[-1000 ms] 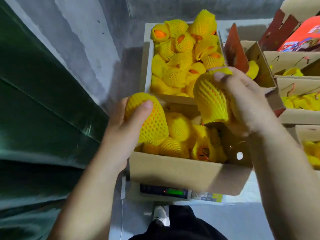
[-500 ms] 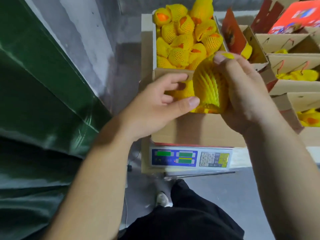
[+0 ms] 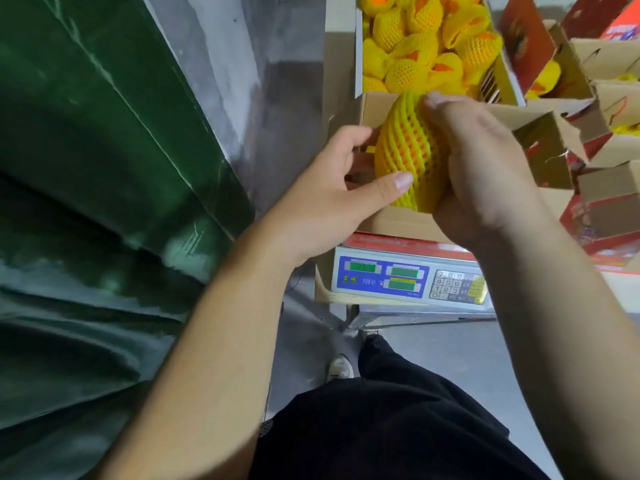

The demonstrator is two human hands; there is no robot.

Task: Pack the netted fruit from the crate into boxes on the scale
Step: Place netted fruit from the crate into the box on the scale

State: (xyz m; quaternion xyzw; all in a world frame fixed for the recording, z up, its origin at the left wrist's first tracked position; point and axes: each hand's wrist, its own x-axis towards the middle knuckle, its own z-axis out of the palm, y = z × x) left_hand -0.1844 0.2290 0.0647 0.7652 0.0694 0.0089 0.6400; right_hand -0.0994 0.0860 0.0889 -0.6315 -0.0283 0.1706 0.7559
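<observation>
1. Nearest the viewer, two bare forearms reach forward and up from the bottom of the view, over black trousers and one pale shoe on a smooth grey floor.
2. The left hand is cupped, palm turned right, its thumb pressed flat against the lower side of a netted fruit; its fingers curl behind the fruit.
3. The right hand wraps the fruit's other side, back of the hand toward the camera, fingertips at the fruit's top.
4. The fruit between the hands is oval and orange, sleeved in stretchy yellow foam mesh with diamond-shaped openings.
5. Below the hands, a scale shows a blue panel, green displays and a grey keypad.
6. Behind the hands, a plain brown cardboard box sits on the scale.
7. Beyond the box, a crate is heaped with more yellow-netted fruit.
8. To the right of the hands stand further cardboard boxes, some with red printing.
9. To the left hangs glossy, creased green sheeting.
</observation>
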